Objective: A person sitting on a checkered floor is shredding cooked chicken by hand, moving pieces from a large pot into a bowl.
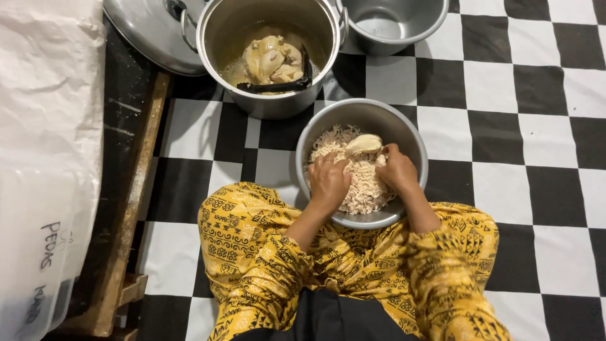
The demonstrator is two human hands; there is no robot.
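Observation:
A metal bowl [404,136] rests on the floor between my knees, filled with pale shredded chicken [363,189]. A whole piece of cooked chicken [364,144] sits at the top of the pile. My left hand [328,183] and my right hand [398,169] are both inside the bowl, fingers closed on the chicken piece and the shreds by it. Beyond the bowl stands a large steel pot [271,101] holding cooked chicken pieces [271,60] in broth, with black tongs [281,85] lying in it.
An empty grey metal bowl [391,25] stands at the back right and a pot lid [148,31] leans at the back left. White plastic bags [44,126] and a wooden frame [129,202] line the left. The floor [530,126] is black-and-white checkered.

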